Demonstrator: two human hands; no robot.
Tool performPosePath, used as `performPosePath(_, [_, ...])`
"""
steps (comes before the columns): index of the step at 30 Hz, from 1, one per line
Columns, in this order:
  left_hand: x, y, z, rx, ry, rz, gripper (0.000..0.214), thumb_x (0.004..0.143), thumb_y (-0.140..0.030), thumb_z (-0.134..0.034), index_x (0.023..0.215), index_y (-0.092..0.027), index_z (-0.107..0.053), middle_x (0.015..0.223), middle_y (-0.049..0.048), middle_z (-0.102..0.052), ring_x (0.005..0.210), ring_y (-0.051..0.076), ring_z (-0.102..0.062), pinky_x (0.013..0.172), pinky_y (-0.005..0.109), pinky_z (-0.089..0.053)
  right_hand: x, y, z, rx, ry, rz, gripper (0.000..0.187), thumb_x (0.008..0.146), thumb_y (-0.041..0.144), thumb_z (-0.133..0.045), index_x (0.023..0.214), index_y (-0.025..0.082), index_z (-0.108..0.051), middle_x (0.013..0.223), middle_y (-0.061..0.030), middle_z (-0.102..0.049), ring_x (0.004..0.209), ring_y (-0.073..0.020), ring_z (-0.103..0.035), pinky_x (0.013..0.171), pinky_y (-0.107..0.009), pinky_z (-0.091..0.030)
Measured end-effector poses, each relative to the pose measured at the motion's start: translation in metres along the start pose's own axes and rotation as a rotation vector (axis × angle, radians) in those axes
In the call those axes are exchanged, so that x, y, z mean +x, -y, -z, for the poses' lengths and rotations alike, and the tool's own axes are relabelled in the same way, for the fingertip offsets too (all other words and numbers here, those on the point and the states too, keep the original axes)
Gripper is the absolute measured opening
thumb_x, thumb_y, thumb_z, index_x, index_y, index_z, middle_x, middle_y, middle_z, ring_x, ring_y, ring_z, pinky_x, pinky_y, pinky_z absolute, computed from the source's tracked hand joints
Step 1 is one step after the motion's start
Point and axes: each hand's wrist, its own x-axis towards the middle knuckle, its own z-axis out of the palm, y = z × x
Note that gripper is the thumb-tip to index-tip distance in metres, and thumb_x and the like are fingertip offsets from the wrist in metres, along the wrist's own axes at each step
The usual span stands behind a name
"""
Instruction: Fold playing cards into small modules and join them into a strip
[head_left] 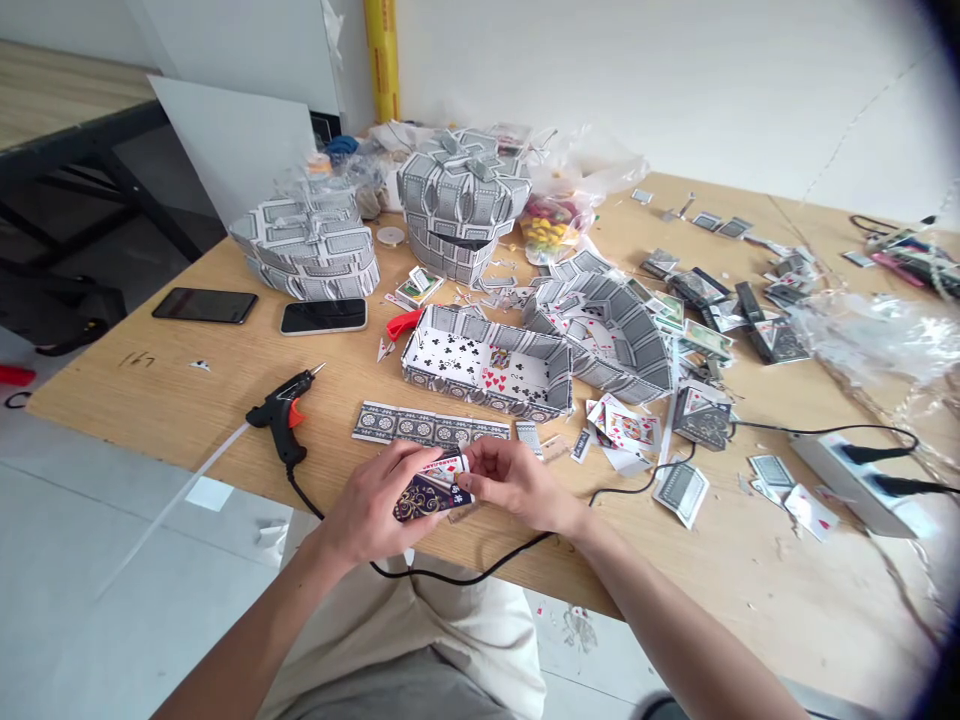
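My left hand [371, 505] and my right hand [517, 485] meet just off the table's front edge. Both grip a dark blue playing card box [431, 498] with gold scrollwork and a white-and-red end, and my right fingers pinch that end. A black hot glue gun [281, 420] with an orange trigger lies left of my left hand, its black cord [480, 565] looping below my wrists. Ahead of my hands lies a strip of joined card backs [431, 425]. Beyond it stands a shallow tray built from playing cards [486, 360].
The wooden table [180, 375] holds two phones, red-handled scissors [401, 323], curved card constructions, scattered cards, offcuts and plastic bags. A white power strip [851, 480] sits at the right. A white wall rises behind, and a dark-framed table stands at the left.
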Motion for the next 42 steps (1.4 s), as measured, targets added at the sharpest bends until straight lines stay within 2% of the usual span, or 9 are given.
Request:
performPosePath(4, [0.0, 0.001, 0.0, -0.008, 0.005, 0.005, 0.062, 0.091, -0.03, -0.077, 0.148, -0.023, -0.052, 0.128, 0.0129, -0.07, 0.116, 0.029, -0.072, 0.101, 0.039, -0.061, 0.0, 0.003, 0.001, 0.034, 0.0, -0.017, 0.048, 0.078, 0.055, -0.092, 0.09, 0.016, -0.066, 0.072, 0.0037, -0.057, 0.063, -0.0101, -0.044, 0.058, -0.026, -0.032])
performPosePath(8, [0.0, 0.002, 0.001, -0.02, -0.01, 0.022, 0.062, 0.091, -0.03, -0.077, 0.147, -0.023, -0.052, 0.129, 0.0132, -0.069, 0.117, 0.029, -0.072, 0.102, 0.04, -0.061, -0.002, 0.007, 0.015, 0.014, -0.001, -0.02, 0.046, 0.079, 0.054, -0.091, 0.089, 0.016, -0.067, 0.074, 0.0024, -0.06, 0.064, -0.0103, -0.047, 0.059, -0.026, -0.034])
performPosePath(12, [0.001, 0.003, 0.001, -0.041, -0.023, 0.039, 0.06, 0.092, -0.029, -0.077, 0.146, -0.023, -0.052, 0.129, 0.013, -0.068, 0.118, 0.029, -0.071, 0.103, 0.039, -0.06, -0.002, 0.012, 0.027, -0.016, 0.001, -0.049, 0.046, 0.08, 0.055, -0.091, 0.09, 0.017, -0.067, 0.076, 0.0014, -0.063, 0.065, -0.0106, -0.051, 0.058, -0.025, -0.038])
performPosePath(16, [0.0, 0.004, 0.0, -0.028, -0.012, 0.046, 0.06, 0.093, -0.029, -0.077, 0.147, -0.023, -0.051, 0.129, 0.013, -0.067, 0.12, 0.029, -0.069, 0.105, 0.04, -0.059, 0.0, 0.012, 0.029, -0.03, -0.007, -0.088, 0.046, 0.08, 0.057, -0.089, 0.09, 0.018, -0.065, 0.075, 0.0015, -0.064, 0.062, -0.0112, -0.053, 0.056, -0.024, -0.044])
performPosePath(21, [0.0, 0.004, 0.0, -0.037, -0.007, 0.066, 0.062, 0.093, -0.03, -0.078, 0.148, -0.024, -0.05, 0.132, 0.0132, -0.066, 0.122, 0.029, -0.069, 0.107, 0.04, -0.059, -0.002, 0.013, 0.038, -0.068, -0.018, -0.056, 0.042, 0.084, 0.055, -0.087, 0.087, 0.019, -0.066, 0.073, 0.0015, -0.064, 0.061, -0.011, -0.054, 0.053, -0.023, -0.045])
performPosePath(28, [0.003, 0.002, 0.003, -0.037, -0.091, 0.122, 0.057, 0.092, -0.036, -0.079, 0.143, -0.024, -0.055, 0.127, 0.012, -0.068, 0.116, 0.028, -0.071, 0.102, 0.04, -0.061, 0.0, 0.019, 0.05, 0.034, -0.072, 0.0, 0.041, 0.08, 0.053, -0.09, 0.094, 0.02, -0.07, 0.091, -0.0038, -0.075, 0.081, -0.0193, -0.071, 0.072, -0.032, -0.061])
performPosePath(33, [0.003, 0.0, 0.002, -0.027, -0.103, 0.132, 0.056, 0.092, -0.036, -0.079, 0.141, -0.023, -0.056, 0.126, 0.0112, -0.069, 0.115, 0.027, -0.072, 0.099, 0.038, -0.062, 0.003, 0.017, 0.049, 0.011, -0.073, 0.022, 0.042, 0.082, 0.052, -0.089, 0.105, 0.018, -0.077, 0.099, -0.0072, -0.08, 0.094, -0.0231, -0.074, 0.089, -0.037, -0.06])
performPosePath(37, [0.004, 0.001, 0.006, -0.013, -0.113, 0.136, 0.056, 0.091, -0.034, -0.079, 0.142, -0.023, -0.056, 0.127, 0.0106, -0.069, 0.116, 0.027, -0.072, 0.101, 0.037, -0.061, 0.002, 0.018, 0.049, -0.024, -0.105, 0.039, 0.042, 0.081, 0.054, -0.088, 0.099, 0.017, -0.079, 0.093, -0.0066, -0.08, 0.088, -0.0223, -0.073, 0.085, -0.036, -0.059])
performPosePath(42, [0.001, 0.004, 0.025, 0.057, -0.17, 0.156, 0.054, 0.092, -0.033, -0.078, 0.141, -0.023, -0.057, 0.125, 0.0104, -0.07, 0.115, 0.028, -0.071, 0.103, 0.041, -0.059, 0.003, 0.02, 0.048, 0.025, -0.17, 0.047, 0.042, 0.078, 0.056, -0.089, 0.093, 0.018, -0.078, 0.085, -0.0051, -0.078, 0.079, -0.0202, -0.07, 0.076, -0.032, -0.056])
